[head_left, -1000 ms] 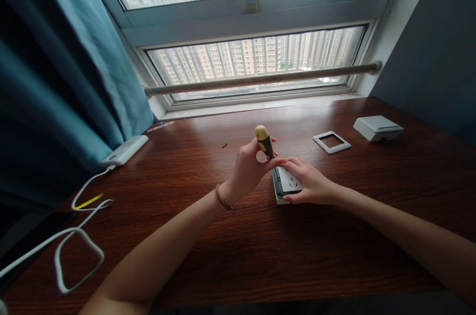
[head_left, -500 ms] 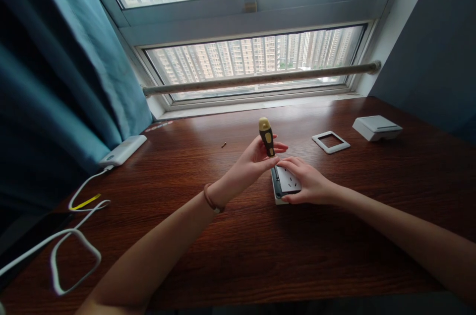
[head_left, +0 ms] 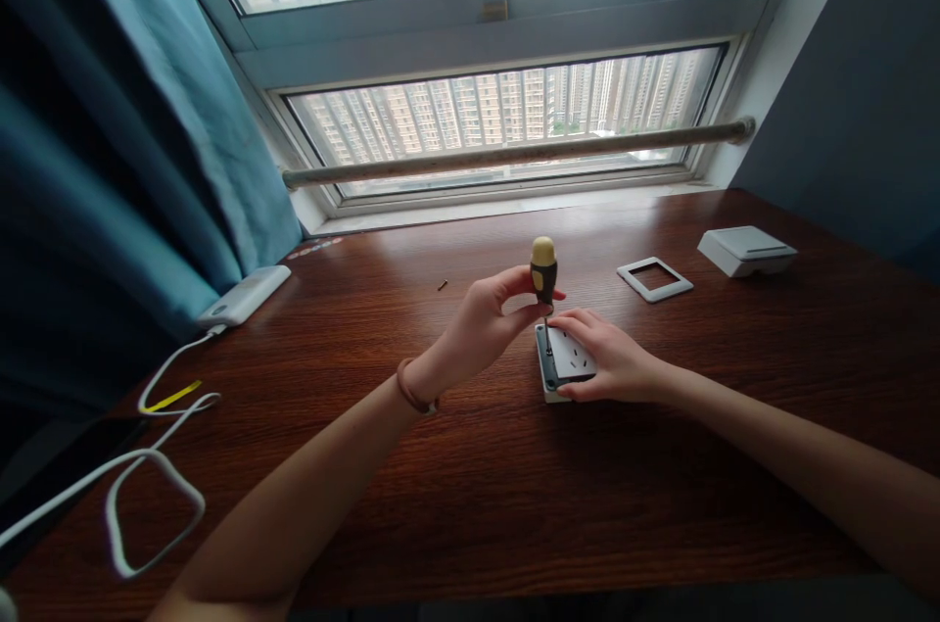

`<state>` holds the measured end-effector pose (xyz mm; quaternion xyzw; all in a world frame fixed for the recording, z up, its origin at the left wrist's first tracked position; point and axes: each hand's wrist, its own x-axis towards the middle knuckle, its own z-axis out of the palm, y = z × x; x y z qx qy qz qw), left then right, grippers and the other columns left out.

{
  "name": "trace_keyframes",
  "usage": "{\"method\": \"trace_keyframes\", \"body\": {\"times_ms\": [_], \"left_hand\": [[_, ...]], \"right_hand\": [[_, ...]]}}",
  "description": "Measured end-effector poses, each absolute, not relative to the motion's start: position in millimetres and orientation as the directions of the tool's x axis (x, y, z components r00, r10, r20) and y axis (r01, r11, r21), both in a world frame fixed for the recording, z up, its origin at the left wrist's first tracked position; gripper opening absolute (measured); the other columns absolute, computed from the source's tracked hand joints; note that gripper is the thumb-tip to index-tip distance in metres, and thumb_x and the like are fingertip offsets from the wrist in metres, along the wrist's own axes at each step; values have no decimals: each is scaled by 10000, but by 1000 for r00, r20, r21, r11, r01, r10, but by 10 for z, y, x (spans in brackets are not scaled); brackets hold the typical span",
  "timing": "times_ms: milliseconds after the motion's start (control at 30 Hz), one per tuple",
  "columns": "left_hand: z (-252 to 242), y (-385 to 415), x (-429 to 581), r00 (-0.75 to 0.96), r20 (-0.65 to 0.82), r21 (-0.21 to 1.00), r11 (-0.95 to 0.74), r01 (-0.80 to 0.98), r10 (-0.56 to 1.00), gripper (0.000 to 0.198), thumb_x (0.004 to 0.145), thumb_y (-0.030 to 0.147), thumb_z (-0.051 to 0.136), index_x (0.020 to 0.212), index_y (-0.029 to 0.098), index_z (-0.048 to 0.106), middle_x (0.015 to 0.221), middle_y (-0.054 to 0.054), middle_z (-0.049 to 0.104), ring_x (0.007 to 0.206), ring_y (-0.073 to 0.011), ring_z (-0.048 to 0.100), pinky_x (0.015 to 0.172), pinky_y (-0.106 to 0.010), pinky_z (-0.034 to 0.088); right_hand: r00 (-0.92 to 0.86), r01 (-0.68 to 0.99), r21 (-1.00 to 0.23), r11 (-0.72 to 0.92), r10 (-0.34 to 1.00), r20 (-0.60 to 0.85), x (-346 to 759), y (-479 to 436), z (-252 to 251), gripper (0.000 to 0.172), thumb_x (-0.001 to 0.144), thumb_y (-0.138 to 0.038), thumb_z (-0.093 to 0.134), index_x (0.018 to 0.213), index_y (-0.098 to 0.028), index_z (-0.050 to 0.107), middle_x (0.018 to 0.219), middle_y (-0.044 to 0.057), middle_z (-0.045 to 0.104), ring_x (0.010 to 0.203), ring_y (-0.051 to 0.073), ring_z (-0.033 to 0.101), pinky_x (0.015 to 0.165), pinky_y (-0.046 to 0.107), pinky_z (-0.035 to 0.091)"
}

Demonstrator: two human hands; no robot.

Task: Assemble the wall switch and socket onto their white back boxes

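Upright in my left hand (head_left: 493,316) is a screwdriver (head_left: 543,271) with a yellow and black handle, gripped between thumb and fingers. Its thin shaft points down at the dark left strip of a white wall socket (head_left: 573,356) mounted on a box; the tip appears to meet a screw there. My right hand (head_left: 618,359) is closed around the socket's right side, its thumb at the near edge and fingers over the far edge. A small loose screw (head_left: 442,285) lies on the table to the left, beyond my left hand.
On the brown wooden table (head_left: 455,485), a white square frame (head_left: 655,280) and a white box (head_left: 746,252) lie at the back right. A white power strip (head_left: 246,297), its cable (head_left: 158,465) and a yellow strip (head_left: 174,397) are at the left. Behind runs a window rail (head_left: 514,157).
The screwdriver has moved slightly right and stands more upright, its shaft now showing above the socket's left strip. My right hand keeps its hold on the socket.
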<state>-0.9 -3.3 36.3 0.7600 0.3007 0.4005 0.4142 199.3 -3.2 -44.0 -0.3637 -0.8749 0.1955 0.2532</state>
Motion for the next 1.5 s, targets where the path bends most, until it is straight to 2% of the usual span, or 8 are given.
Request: {"method": "trace_keyframes", "body": {"times_ms": [167,333,467,667,933,1067,1200,1500], "left_hand": [[218,6,27,352,475,758,-578,303,807,357,701,301,697,1009,154,591,910,-68,650,840,-182,596,803,-324,466],[117,51,51,292,546,699,-619,358,785,363,651,343,734,930,154,599,849,-52,612,760,-164,572,738,-300,460],[83,26,82,288,505,784,-572,241,814,416,731,293,668,1086,174,487,926,-57,582,897,-177,570,811,-314,454],[240,-108,109,469,330,934,-357,-33,819,378,805,193,564,1144,194,399,1128,-105,548,1120,-196,502,911,-335,427],[336,-102,53,533,314,926,-378,11,786,342,832,134,510,1165,185,456,1181,-108,572,1161,-212,503,974,-363,391],[268,-83,67,510,362,889,-454,64,780,309,825,186,548,1130,158,506,1073,-111,631,1064,-216,571,942,-365,423],[176,-37,81,397,425,850,-510,136,813,440,744,239,662,1143,167,491,1060,-105,635,901,-194,633,848,-334,477],[38,77,56,175,528,784,-556,275,831,403,619,321,760,927,163,553,809,-37,624,743,-156,602,726,-290,490]], "right_hand": [[-618,540,-518,663,731,291,1996,-30,-431,713,615,-423,717,1235,-202,441,1178,103,484,1083,289,456,925,421,387],[-613,541,-525,657,735,289,1995,-22,-440,738,611,-438,722,1254,-222,432,1167,99,489,1079,291,457,911,428,392],[-604,536,-526,661,735,308,1999,-16,-457,711,606,-438,727,1225,-223,449,1168,100,487,1072,294,462,909,433,393],[-618,532,-511,675,722,312,1996,-25,-452,706,612,-420,722,1222,-205,441,1167,104,479,1077,288,458,919,422,395],[-608,553,-518,652,742,283,1991,-41,-430,727,614,-424,720,1245,-211,428,1165,105,475,1074,287,463,927,425,391],[-611,560,-502,659,738,287,1994,-32,-436,721,618,-457,712,1229,-186,444,1182,119,470,1101,294,444,940,423,382],[-619,562,-493,664,733,282,1992,-31,-423,728,622,-454,709,1236,-166,443,1204,128,466,1116,297,428,952,419,371],[-608,570,-503,650,745,273,1992,-55,-416,732,628,-451,706,1248,-162,445,1192,120,477,1076,280,450,941,399,382]]}}
